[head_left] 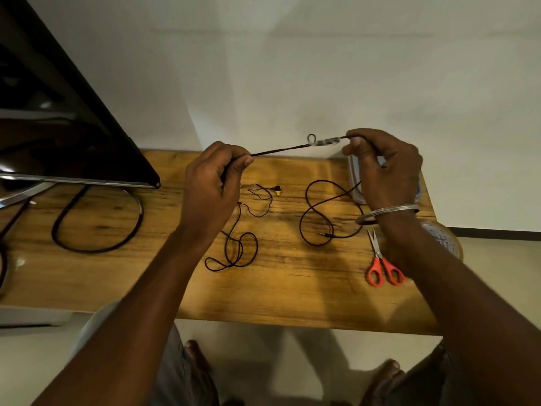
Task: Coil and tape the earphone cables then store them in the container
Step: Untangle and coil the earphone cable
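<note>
My left hand [215, 180] and my right hand [383, 162] hold a black earphone cable [281, 149] stretched taut between them above the wooden table [292, 288]. A piece of clear tape [326, 141] is wrapped round the cable near my right hand, with a small loop beside it. The rest of this cable [316, 212] hangs down onto the table, its plug lying there. A second thin dark-red earphone cable [237, 247] with a yellow plug lies loose under my left hand. The clear container [355, 177] is mostly hidden behind my right hand.
Orange-handled scissors [383, 265] lie at the table's right, beside a tape roll [445, 238] partly hidden by my right forearm. A dark monitor [58, 112] stands at the left with a thick black cable [96, 227] looped beneath it. The wall is close behind.
</note>
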